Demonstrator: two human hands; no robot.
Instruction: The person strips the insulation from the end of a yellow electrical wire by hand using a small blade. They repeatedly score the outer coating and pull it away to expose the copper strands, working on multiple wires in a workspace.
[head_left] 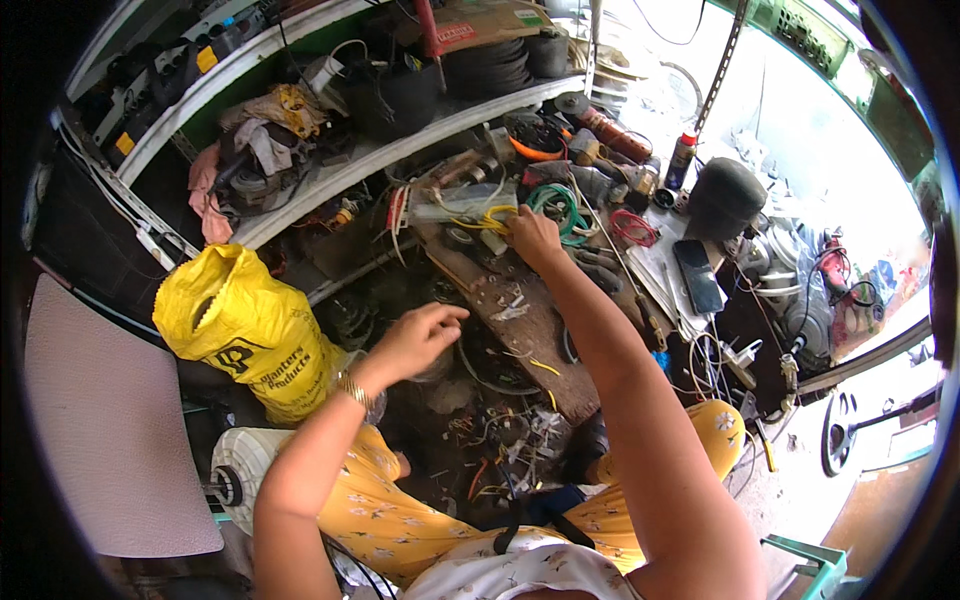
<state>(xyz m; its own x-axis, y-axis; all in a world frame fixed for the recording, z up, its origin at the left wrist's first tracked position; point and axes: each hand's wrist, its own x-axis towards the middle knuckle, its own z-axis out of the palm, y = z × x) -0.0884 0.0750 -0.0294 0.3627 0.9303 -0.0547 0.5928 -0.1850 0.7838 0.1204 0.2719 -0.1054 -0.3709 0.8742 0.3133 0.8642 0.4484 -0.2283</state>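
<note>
Yellow wire [490, 216]: on cluttered wooden board [520, 330], looped leftward from right hand [532, 236], whose fingers pinch its end. Green wire coil [558, 205] just beside. Left hand [420, 335] farther, hovering empty, fingers loosely curled.

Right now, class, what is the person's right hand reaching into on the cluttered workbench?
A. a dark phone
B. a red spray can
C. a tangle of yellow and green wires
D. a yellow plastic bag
C: the right hand rests among the yellow and green wires on the workbench, well away from the yellow plastic bag, which is beside the left hand.
</note>
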